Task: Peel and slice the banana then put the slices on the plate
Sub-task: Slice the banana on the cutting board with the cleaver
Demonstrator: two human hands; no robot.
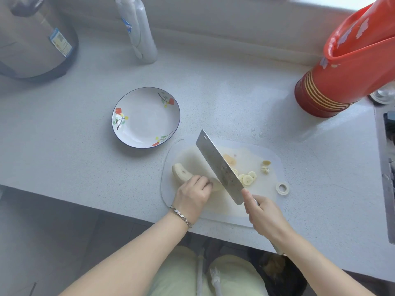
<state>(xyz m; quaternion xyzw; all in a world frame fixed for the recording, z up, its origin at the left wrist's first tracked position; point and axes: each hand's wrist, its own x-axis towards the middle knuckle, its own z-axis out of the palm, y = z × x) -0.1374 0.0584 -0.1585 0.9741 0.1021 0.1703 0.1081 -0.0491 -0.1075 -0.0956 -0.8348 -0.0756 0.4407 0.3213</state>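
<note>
A peeled banana (182,174) lies on a translucent white cutting board (263,201) near the counter's front edge. My left hand (193,194) holds the banana down, fingers curled over its middle. My right hand (261,212) grips the handle of a wide cleaver (220,165), whose blade stands against the banana's cut end. Several thin banana slices (248,178) lie to the right of the blade, with two small end pieces (265,166) further right. A white plate (146,117) with flower prints and a dark rim sits empty, up and left of the board.
A red thermos jug (346,67) stands at the back right. A clear plastic bottle (139,28) and a rice cooker (32,37) stand at the back left. A sink edge (384,159) runs along the right. A small white ring (282,188) lies on the board's right corner.
</note>
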